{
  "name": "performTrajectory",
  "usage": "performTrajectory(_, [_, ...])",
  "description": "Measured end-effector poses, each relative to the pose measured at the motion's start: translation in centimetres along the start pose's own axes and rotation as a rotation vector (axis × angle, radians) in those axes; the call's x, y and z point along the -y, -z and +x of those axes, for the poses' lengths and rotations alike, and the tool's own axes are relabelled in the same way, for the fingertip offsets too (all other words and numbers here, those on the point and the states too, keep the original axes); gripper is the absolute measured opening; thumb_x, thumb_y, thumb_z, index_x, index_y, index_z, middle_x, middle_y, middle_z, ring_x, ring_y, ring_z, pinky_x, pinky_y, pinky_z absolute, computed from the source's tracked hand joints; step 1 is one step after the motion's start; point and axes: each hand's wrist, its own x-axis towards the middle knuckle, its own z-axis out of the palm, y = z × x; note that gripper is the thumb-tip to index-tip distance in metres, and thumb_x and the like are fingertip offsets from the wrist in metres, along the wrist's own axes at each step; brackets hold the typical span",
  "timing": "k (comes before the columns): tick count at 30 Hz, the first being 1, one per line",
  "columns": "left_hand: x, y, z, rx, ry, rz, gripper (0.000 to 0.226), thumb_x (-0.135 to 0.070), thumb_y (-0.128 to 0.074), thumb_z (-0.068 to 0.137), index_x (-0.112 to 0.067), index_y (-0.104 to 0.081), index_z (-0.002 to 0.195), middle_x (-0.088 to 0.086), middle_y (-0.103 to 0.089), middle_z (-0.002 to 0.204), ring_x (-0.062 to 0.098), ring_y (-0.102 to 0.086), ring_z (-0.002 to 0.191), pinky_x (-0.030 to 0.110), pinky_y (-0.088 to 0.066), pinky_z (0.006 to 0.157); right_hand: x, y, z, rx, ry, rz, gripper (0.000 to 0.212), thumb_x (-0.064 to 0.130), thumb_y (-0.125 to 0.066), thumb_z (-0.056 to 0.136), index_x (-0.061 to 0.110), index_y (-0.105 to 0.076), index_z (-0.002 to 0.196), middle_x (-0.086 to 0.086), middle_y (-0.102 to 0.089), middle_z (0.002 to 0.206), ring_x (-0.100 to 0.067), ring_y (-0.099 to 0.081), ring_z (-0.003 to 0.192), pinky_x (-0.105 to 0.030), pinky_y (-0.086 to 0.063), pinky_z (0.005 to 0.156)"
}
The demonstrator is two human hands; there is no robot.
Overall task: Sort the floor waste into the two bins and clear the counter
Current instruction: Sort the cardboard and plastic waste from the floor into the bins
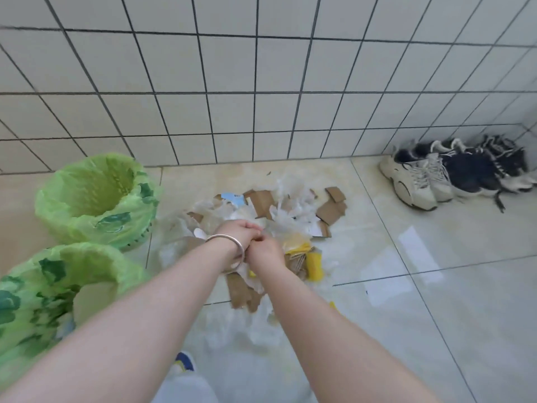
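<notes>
Down on the glossy floor (436, 330), at the centre of the view, lies the waste pile (279, 216): torn brown cardboard pieces (329, 212), crumpled clear plastic film (293, 187), a blue-and-white paper scrap (232, 199) and yellow wrappers (313, 264). Both hands meet over the middle of it. The left hand (236, 235), with a silver bangle (232, 248) at the wrist, is curled with its fingers drawn in; the right hand (266, 253) presses against it, fingers likewise closed. They seem to be gathering or pinching some plastic between them, but what exactly each one holds I cannot tell, since the hands hide each other.

At 9 o'clock from the pile stands the far bin (96, 199), lined with a green bag; nothing shows inside it from this angle. At 7 o'clock the near bin (43, 301), lined the same way, shows something pale, possibly film or paper, down inside it. So sorting looks barely begun: most of the cardboard and plastic remains spread on the floor, reaching down to 6 o'clock near the person's shoe (184, 362). No table is in view, so its clearing cannot be judged.

At 2 o'clock, against the tiled wall (261, 82), sit sneakers (453, 173), well apart from the waste.
</notes>
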Motion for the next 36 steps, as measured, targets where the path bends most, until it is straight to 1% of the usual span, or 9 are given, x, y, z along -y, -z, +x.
performTrajectory(4, [0.2, -3.2, 2.7, 0.089, 0.034, -0.057, 0.022, -0.004, -0.052, 0.090, -0.014, -0.063, 0.073, 0.008, -0.063, 0.090, 0.016, -0.058, 0.074, 0.018, -0.048, 0.052, -1.8, 2.9, 4.2, 0.060, -0.029, -0.101, 0.034, 0.020, -0.041, 0.088, 0.021, -0.063, 0.114, -0.012, -0.070, 0.105, -0.029, -0.064, 0.089, -0.034, -0.049, 0.072])
performTrajectory(9, [4.0, -5.4, 7.7, 0.052, 0.077, -0.084, 0.019, 0.003, -0.043, 0.092, -0.009, -0.058, 0.093, 0.003, -0.055, 0.072, 0.008, -0.053, 0.054, 0.006, -0.038, 0.036, -5.2, 3.9, 9.9, 0.051, -0.115, -0.166, 0.017, 0.022, -0.055, 0.086, 0.021, -0.057, 0.069, -0.006, -0.062, 0.081, -0.027, -0.059, 0.083, -0.040, -0.054, 0.087])
performTrajectory(12, [7.5, -5.7, 11.3, -0.054, 0.071, -0.073, 0.030, 0.004, -0.043, 0.090, -0.014, -0.060, 0.074, -0.001, -0.057, 0.070, 0.009, -0.051, 0.063, 0.013, -0.044, 0.053, -8.1, 2.9, 12.5, 0.098, -0.174, -0.242, 0.015, 0.023, -0.052, 0.086, 0.014, -0.062, 0.080, -0.008, -0.061, 0.086, -0.027, -0.061, 0.088, -0.040, -0.051, 0.085])
performTrajectory(15, [10.6, -5.7, 14.1, -0.063, 0.084, -0.006, 0.039, 0.002, -0.042, 0.089, -0.028, -0.058, 0.069, -0.005, -0.061, 0.073, 0.015, -0.055, 0.071, 0.023, -0.045, 0.070, -11.0, 2.0, 14.2, 0.137, -0.243, -0.301, 0.033, 0.030, -0.050, 0.090, 0.010, -0.063, 0.112, -0.010, -0.062, 0.098, -0.028, -0.062, 0.100, -0.034, -0.049, 0.087])
performTrajectory(18, [13.3, -6.2, 15.9, -0.025, 0.115, 0.070, 0.036, -0.002, -0.047, 0.090, -0.029, -0.061, 0.071, -0.001, -0.067, 0.084, 0.019, -0.058, 0.082, 0.030, -0.047, 0.083, -13.1, 2.0, 15.4, 0.042, -0.285, -0.370, 0.029, 0.021, -0.048, 0.089, 0.011, -0.064, 0.111, -0.009, -0.066, 0.107, -0.029, -0.061, 0.103, -0.029, -0.046, 0.080])
performTrajectory(22, [15.0, -7.2, 16.9, 0.071, -0.062, 0.457, 0.027, -0.010, -0.049, 0.090, -0.027, -0.068, 0.099, -0.005, -0.064, 0.115, 0.018, -0.060, 0.101, 0.031, -0.049, 0.092, -14.5, 2.0, 16.5, -0.189, -0.335, -0.222, 0.025, 0.015, -0.050, 0.088, 0.012, -0.058, 0.112, -0.003, -0.062, 0.100, -0.024, -0.057, 0.090, -0.026, -0.041, 0.073])
performTrajectory(27, [13.8, -8.1, 17.7, 0.106, -0.420, 0.901, 0.035, -0.019, -0.043, 0.092, -0.036, -0.062, 0.117, -0.012, -0.059, 0.116, 0.017, -0.043, 0.112, 0.026, -0.041, 0.092, -15.3, 1.6, 18.5, -0.263, -0.357, -0.216, 0.026, 0.026, -0.054, 0.086, 0.014, -0.059, 0.109, -0.007, -0.061, 0.113, -0.026, -0.060, 0.096, -0.028, -0.043, 0.072])
performTrajectory(32, [14.1, -9.9, 18.2, 0.134, -0.328, 0.969, 0.045, -0.045, -0.043, 0.091, -0.044, -0.039, 0.135, -0.016, -0.040, 0.139, 0.017, -0.032, 0.128, 0.032, -0.034, 0.105, -15.4, 1.2, 19.6, -0.267, -0.252, -0.262, 0.024, 0.024, -0.052, 0.087, 0.015, -0.065, 0.106, -0.007, -0.059, 0.116, -0.024, -0.058, 0.099, -0.030, -0.046, 0.079])
performTrajectory(36, [13.8, -10.2, 18.7, 0.135, -0.245, 0.877, 0.069, -0.049, -0.054, 0.083, -0.037, -0.024, 0.144, -0.009, -0.029, 0.149, 0.018, -0.033, 0.136, 0.036, -0.031, 0.111, -14.8, 1.1, 19.9, -0.197, -0.166, -0.284, 0.041, 0.013, -0.040, 0.092, 0.025, -0.055, 0.128, -0.009, -0.048, 0.125, -0.027, -0.052, 0.113, -0.033, -0.043, 0.095])
